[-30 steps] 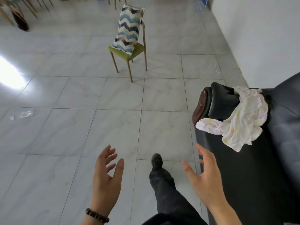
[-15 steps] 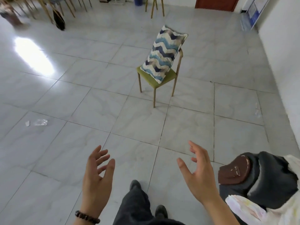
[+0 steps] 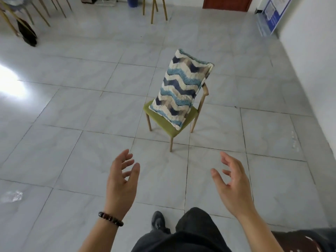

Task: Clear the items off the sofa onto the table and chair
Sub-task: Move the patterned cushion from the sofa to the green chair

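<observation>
A blue, navy and cream zigzag pillow leans upright against the back of a green-seated wooden chair in the middle of the tiled floor. My left hand, with a bead bracelet on the wrist, hangs open and holds nothing, below and left of the chair. My right hand is open too, fingers spread, below and right of the chair. Only a dark corner of the sofa arm shows at the bottom right edge.
Several wooden chair legs and a dark bag stand at the far left. Another wooden stool is at the back, near a brown door. A white wall runs along the right. My dark trouser leg and shoe are below.
The view has swung left and up, away from the sofa. The sofa and the pale cloth on its arm have left the frame; the chair with the pillow is now central and closer.
</observation>
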